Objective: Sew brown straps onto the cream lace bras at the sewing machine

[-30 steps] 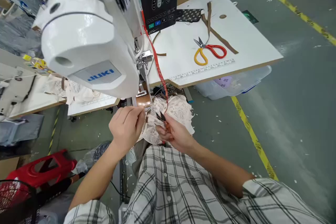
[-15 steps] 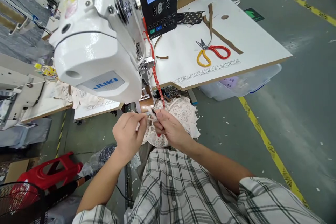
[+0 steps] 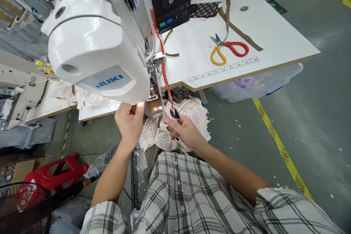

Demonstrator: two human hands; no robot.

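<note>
My left hand is raised just under the head of the white sewing machine, left of its needle area. Its thumb and fingers are pinched together; whatever they hold is too small or hidden. In my right hand are small thread snips, their dark blades pointing up and apart. A red patterned cord runs from the machine down towards the snips. Beneath both hands, white lace bras lie bunched at my lap, beside the machine's brown-topped arm.
On the white table lie scissors with red and yellow handles, brown strips and a dark patterned case. A control panel stands by the machine. Below is a clear plastic bin; a red stool stands at lower left.
My left hand has moved left and up, away from my right hand, to beneath the machine head. My right hand has shifted slightly right, and the snips' blades now show clearly.
</note>
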